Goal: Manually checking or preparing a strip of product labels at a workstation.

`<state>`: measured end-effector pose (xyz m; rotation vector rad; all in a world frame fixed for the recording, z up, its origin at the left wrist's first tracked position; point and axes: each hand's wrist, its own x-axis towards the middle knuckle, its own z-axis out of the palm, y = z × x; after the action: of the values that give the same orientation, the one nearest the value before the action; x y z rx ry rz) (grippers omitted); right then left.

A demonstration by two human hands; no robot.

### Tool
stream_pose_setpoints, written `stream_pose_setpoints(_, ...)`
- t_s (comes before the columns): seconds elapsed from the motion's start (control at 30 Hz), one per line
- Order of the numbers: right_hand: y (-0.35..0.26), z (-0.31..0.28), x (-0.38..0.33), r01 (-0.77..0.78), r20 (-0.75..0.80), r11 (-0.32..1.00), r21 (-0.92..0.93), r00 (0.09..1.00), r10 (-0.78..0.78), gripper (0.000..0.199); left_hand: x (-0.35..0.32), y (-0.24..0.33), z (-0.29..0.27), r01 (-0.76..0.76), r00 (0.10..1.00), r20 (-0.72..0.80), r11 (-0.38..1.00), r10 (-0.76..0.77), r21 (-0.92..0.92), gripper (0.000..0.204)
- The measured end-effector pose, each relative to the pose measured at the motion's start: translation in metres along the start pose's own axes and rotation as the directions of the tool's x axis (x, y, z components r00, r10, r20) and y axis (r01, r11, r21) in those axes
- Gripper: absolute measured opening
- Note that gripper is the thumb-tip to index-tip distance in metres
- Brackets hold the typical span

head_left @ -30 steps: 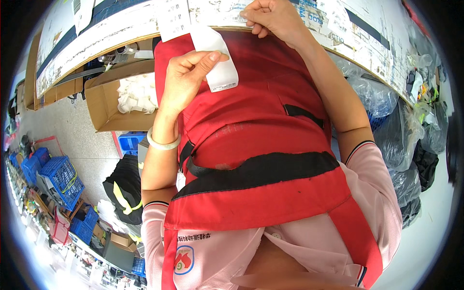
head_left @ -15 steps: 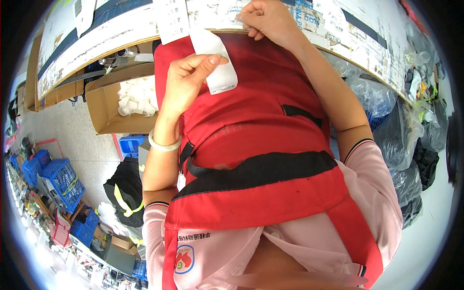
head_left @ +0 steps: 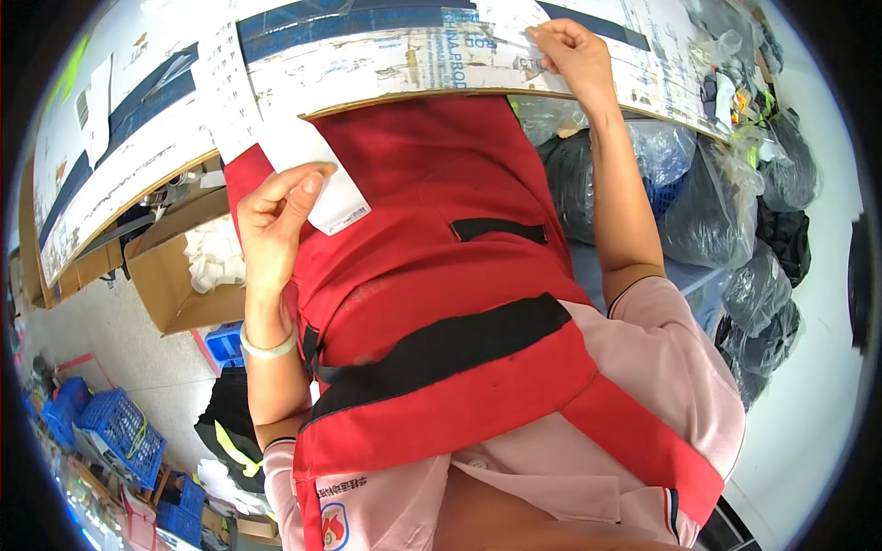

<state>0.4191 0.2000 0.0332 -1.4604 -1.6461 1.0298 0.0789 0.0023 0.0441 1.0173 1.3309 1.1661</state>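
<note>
My left hand (head_left: 280,209) pinches a strip of white labels (head_left: 317,179) between thumb and fingers. The strip hangs off the table's near edge over my red apron (head_left: 413,202), its lower end curling and showing small print. Its upper part (head_left: 223,83) lies back across the table, printed in rows. My right hand (head_left: 581,62) is above the table at the right, fingers curled in and thumb pressed to the fingertips. Those tips meet the edge of a white printed paper (head_left: 514,13) on the tabletop. Whatever they pinch is too small to make out.
The table (head_left: 386,69) is covered with worn cardboard and dark tape. Under it at the left, a carton (head_left: 165,285) holds white scraps (head_left: 216,253). Blue crates (head_left: 119,432) stand on the floor farther left. Full plastic bags (head_left: 707,216) crowd the right side.
My view has shifted to the right. My right hand has moved right along the table to the white printed paper. My left hand keeps its pinch on the label strip.
</note>
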Motion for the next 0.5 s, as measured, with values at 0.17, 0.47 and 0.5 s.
stream_pose_setpoints(0.17,0.030,-0.010,0.007,-0.054,-0.104,0.832,-0.552,0.995,-0.005,0.036,-0.006,0.008,0.007,0.075,0.996,0.052,0.994,-0.072,-0.075,0.025)
stream_pose_setpoints(0.47,-0.078,0.098,-0.076,0.056,0.668,0.996,0.066,0.739,-0.086,0.020,-0.005,0.002,0.000,0.073,0.997,0.035,0.996,-0.071,-0.046,0.021)
stream_pose_setpoints(0.5,-0.084,0.109,-0.083,0.069,0.761,0.990,0.121,0.635,-0.137,0.018,-0.004,0.001,0.000,0.058,0.998,0.028,0.994,-0.056,-0.093,0.020)
